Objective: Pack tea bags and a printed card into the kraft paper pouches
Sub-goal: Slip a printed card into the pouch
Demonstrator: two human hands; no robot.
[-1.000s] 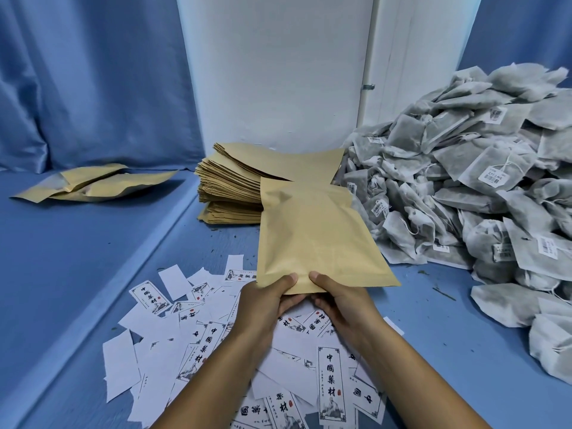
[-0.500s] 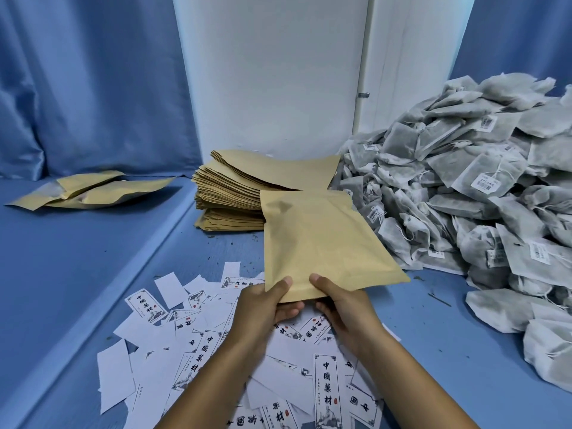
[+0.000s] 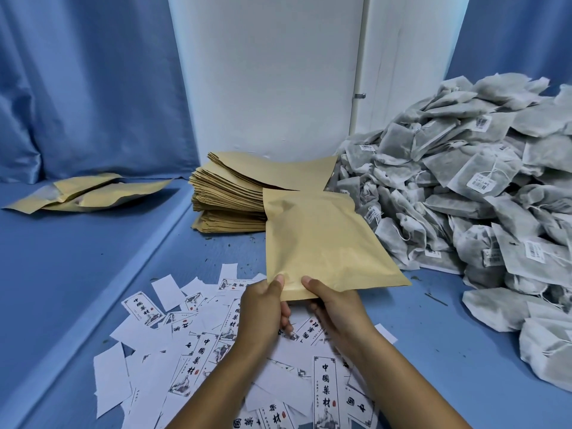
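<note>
We hold one kraft pouch (image 3: 322,243) in the middle of the frame, both hands pinching its near edge. Our left hand (image 3: 263,308) has its thumb on top of the paper and its fingers curled underneath; our right hand (image 3: 337,311) grips the same edge just beside it, thumb on top as well. The pouch slopes up and away from us, tilted slightly to the right, above the blue bench (image 3: 433,351). We cannot tell whether anything is inside it.

Behind the pouch, at centre, a stack of empty pouches (image 3: 229,196) sits against the white wall (image 3: 266,72), its top sheet curling upward. A large heap of tea bags (image 3: 464,187) with strings and barcode labels fills the right side of the frame. Printed cards (image 3: 192,360) lie scattered across the bench in the lower centre, under our forearms, some face up with black characters, some showing blank white backs. In the upper left, on a separate blue surface, a few pouches (image 3: 89,193) lie flat in a loose pile in front of a blue curtain (image 3: 86,82).
</note>
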